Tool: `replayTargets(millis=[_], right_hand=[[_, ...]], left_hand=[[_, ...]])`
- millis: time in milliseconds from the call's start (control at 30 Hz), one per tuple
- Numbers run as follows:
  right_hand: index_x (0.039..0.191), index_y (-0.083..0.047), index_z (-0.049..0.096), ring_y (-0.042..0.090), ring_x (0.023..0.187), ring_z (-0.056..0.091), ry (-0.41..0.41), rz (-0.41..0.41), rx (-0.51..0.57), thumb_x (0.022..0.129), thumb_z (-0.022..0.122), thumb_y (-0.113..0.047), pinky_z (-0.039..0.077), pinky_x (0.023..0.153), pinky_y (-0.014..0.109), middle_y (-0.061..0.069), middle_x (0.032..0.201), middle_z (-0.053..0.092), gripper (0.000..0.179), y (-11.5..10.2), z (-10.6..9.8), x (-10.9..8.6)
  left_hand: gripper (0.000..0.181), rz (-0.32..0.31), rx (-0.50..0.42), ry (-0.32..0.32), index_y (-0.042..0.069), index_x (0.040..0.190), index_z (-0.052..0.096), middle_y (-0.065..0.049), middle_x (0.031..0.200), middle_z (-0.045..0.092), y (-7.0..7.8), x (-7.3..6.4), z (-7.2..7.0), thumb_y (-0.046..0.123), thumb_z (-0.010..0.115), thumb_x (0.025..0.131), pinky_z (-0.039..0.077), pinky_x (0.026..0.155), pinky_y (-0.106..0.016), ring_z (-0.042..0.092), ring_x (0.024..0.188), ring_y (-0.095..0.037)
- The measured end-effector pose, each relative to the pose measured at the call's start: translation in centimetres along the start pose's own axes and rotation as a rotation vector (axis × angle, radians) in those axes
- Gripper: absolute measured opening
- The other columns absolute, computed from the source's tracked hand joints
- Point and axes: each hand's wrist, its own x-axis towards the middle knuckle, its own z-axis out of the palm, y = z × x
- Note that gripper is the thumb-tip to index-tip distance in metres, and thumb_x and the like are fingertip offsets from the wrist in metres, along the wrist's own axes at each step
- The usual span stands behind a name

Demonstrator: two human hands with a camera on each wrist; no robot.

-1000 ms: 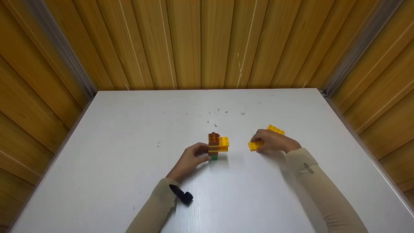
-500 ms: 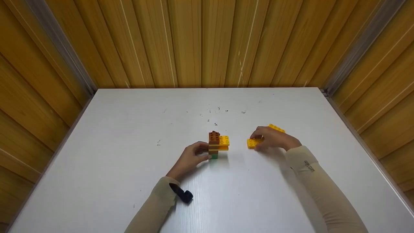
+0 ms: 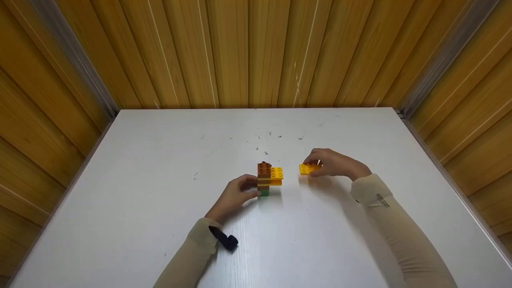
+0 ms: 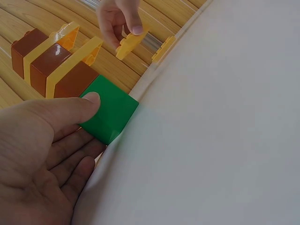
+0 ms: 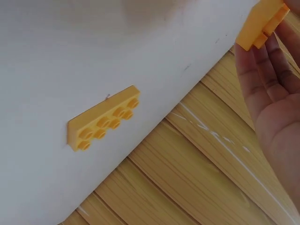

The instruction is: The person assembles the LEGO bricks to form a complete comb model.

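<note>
"Our right hand [image 3: 338, 163] pinches a yellow toy brick [image 3: 304, 169] aloft, a gap right of our upright brick tower [image 3: 264, 171]!"
"And our left hand [image 3: 234, 196] grips its green base [image 4: 111, 108], well short of the tabletop [image 3: 160, 180] edge beyond!"

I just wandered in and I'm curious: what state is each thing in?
Brick tower: upright, green end down, yellow pieces jutting sideways
Held yellow brick: above the table, studs up
Loose yellow brick: flat on the table, studs up
Left grip: holding the brick tower
Right grip: pinching the held yellow brick
</note>
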Motion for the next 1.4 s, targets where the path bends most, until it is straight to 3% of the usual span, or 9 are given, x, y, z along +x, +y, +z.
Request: replayTargets(millis=[400, 667, 933, 1200, 1400], right_hand=[[0.115, -0.007, 0.068, 0.022, 0.101, 0.060, -0.006, -0.022, 0.033, 0.084, 0.074, -0.021, 0.052, 0.091, 0.041, 0.004, 0.106, 0.062, 0.034, -3.0, -1.4, 0.7], [0.113, -0.009, 0.069, 0.021, 0.096, 0.061, 0.028, -0.071, 0.049, 0.083, 0.075, -0.020, 0.054, 0.087, 0.040, 0.004, 0.103, 0.062, 0.032, -4.2, -2.3, 1.1], [0.115, -0.010, 0.069, 0.019, 0.095, 0.061, 0.031, -0.100, 0.052, 0.084, 0.075, -0.021, 0.054, 0.086, 0.037, 0.002, 0.104, 0.062, 0.033, -5.7, -2.8, 1.6], [0.116, -0.010, 0.069, 0.019, 0.095, 0.061, 0.033, -0.175, 0.074, 0.084, 0.074, -0.021, 0.055, 0.083, 0.040, 0.004, 0.104, 0.062, 0.034, -7.1, -3.1, 1.9], [0.117, -0.011, 0.069, 0.018, 0.094, 0.060, 0.020, -0.194, 0.056, 0.085, 0.074, -0.021, 0.055, 0.082, 0.036, 0.004, 0.104, 0.062, 0.034, -8.1, -3.0, 2.5]], left_hand=[[0.036, 0.003, 0.002, 0.009, 0.010, 0.118, 0.061, -0.007, 0.119, 0.066, -0.1, 0.0, 0.1, 0.015, 0.073, 0.085, 0.048, 0.100, -0.037, 0.061, 0.112, -0.021], [0.035, -0.022, 0.022, 0.006, 0.015, 0.118, 0.062, -0.002, 0.119, 0.066, 0.1, 0.0, 0.0, 0.015, 0.073, 0.085, 0.047, 0.101, -0.035, 0.061, 0.112, -0.017], [0.036, 0.003, -0.008, -0.018, 0.012, 0.120, 0.060, -0.006, 0.122, 0.065, -0.2, -0.1, -0.1, 0.016, 0.071, 0.087, 0.046, 0.103, -0.038, 0.060, 0.115, -0.020], [0.035, -0.022, 0.013, -0.011, 0.014, 0.120, 0.060, -0.004, 0.121, 0.065, 0.0, 0.0, -0.1, 0.015, 0.071, 0.087, 0.046, 0.103, -0.036, 0.060, 0.114, -0.019], [0.035, -0.046, 0.007, -0.011, 0.016, 0.119, 0.060, -0.002, 0.121, 0.065, -0.1, 0.1, 0.0, 0.016, 0.071, 0.087, 0.046, 0.104, -0.037, 0.060, 0.114, -0.018]])
